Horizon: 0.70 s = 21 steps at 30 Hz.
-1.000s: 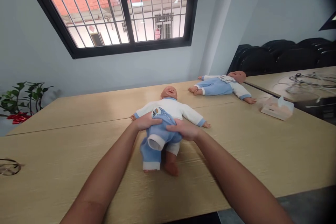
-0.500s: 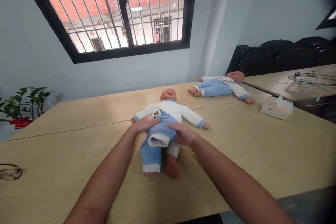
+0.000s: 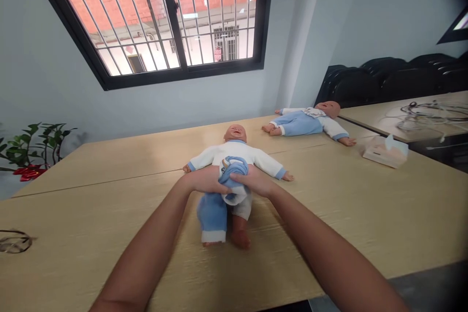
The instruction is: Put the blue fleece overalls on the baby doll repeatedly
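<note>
Head view gives me the whole business: a doll (image 3: 228, 150) lies face up on the pale wooden worktop (image 3: 87, 219), feet toward the person, arms spread wide in a white top with blue cuffs. Both hands are at its middle, busy with a pair of blue trousers (image 3: 234, 166). The left hand (image 3: 206, 179) is closed on one side of the bunched cloth, its thumb lying across the front; the right hand (image 3: 259, 182) grips the other side, thumb pressed on the blue gather. Between them one trouser leg is rucked up into a bundle, its white cuff turned open toward the person. On the left, the other trouser leg covers the doll's leg almost to the toes. Beside it, the doll's other leg shows a whitish covering and a bare foot.

Farther back to the right, a second doll (image 3: 302, 122) lies on its back, fully dressed in white and blue. Near its outstretched hand sits a tissue box (image 3: 385, 152) with a tissue poking out. Off to the left, glasses (image 3: 16, 241) are partly cut off by the view's edge.
</note>
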Each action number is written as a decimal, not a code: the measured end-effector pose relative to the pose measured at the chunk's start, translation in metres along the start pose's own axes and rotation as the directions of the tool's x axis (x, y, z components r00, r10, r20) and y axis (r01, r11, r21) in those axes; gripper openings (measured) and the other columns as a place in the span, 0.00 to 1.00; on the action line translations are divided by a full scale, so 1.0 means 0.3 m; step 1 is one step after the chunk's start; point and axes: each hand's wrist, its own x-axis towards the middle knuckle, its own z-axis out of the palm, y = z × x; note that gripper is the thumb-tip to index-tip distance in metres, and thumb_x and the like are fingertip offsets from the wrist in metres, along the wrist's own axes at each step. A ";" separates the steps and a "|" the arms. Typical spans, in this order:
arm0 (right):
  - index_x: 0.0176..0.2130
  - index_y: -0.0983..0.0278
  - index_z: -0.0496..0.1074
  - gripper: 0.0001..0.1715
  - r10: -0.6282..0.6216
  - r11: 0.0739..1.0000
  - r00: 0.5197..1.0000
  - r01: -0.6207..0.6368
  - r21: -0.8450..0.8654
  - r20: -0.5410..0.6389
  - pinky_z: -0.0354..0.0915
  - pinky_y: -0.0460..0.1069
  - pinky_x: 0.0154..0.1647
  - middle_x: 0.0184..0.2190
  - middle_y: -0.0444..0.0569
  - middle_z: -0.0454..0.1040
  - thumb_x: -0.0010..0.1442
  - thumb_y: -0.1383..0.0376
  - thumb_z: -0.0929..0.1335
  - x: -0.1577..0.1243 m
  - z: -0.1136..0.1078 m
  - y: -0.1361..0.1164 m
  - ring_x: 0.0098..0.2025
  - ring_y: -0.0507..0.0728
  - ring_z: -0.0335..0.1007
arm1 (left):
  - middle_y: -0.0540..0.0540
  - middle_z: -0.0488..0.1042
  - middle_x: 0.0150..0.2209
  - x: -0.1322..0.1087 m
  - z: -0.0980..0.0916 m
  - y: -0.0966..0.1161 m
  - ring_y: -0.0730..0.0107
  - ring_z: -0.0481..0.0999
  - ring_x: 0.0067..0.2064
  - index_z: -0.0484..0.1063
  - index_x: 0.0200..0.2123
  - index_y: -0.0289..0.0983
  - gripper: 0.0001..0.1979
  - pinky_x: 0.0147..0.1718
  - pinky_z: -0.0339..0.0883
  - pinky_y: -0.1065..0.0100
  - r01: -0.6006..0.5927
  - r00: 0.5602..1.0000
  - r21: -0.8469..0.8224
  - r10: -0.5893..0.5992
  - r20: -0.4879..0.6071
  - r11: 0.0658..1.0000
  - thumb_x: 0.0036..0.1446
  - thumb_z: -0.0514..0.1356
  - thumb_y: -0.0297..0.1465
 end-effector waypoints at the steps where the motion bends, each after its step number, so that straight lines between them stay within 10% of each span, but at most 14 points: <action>1: 0.52 0.62 0.79 0.30 0.005 1.000 1.000 -0.005 -0.004 0.004 0.65 0.65 0.66 0.54 0.53 0.81 0.57 0.47 0.76 0.000 -0.002 -0.001 0.58 0.66 0.75 | 0.49 0.82 0.37 0.000 -0.005 -0.007 0.57 0.79 0.43 0.79 0.37 0.39 0.15 0.43 0.72 0.64 0.005 1.000 -0.029 -0.005 0.000 1.000 0.47 0.70 0.40; 12: 0.58 0.61 0.76 0.34 0.036 0.993 0.996 -0.026 -0.116 0.084 0.61 0.63 0.70 0.60 0.50 0.77 0.60 0.46 0.74 0.004 -0.034 0.018 0.63 0.66 0.71 | 0.43 0.82 0.38 0.015 0.021 -0.054 0.60 0.80 0.40 0.76 0.46 0.34 0.22 0.45 0.74 0.60 -0.010 1.000 -0.612 -0.008 -0.026 0.790 0.47 0.70 0.37; 21: 0.56 0.56 0.78 0.29 0.043 0.983 0.984 -0.011 -0.186 0.170 0.63 0.62 0.67 0.55 0.47 0.80 0.61 0.46 0.73 0.017 -0.061 0.033 0.59 0.64 0.73 | 0.48 0.83 0.42 0.002 0.006 -0.036 0.58 0.81 0.45 0.79 0.47 0.40 0.26 0.45 0.75 0.63 0.031 0.992 -0.179 -0.008 0.125 0.983 0.42 0.76 0.37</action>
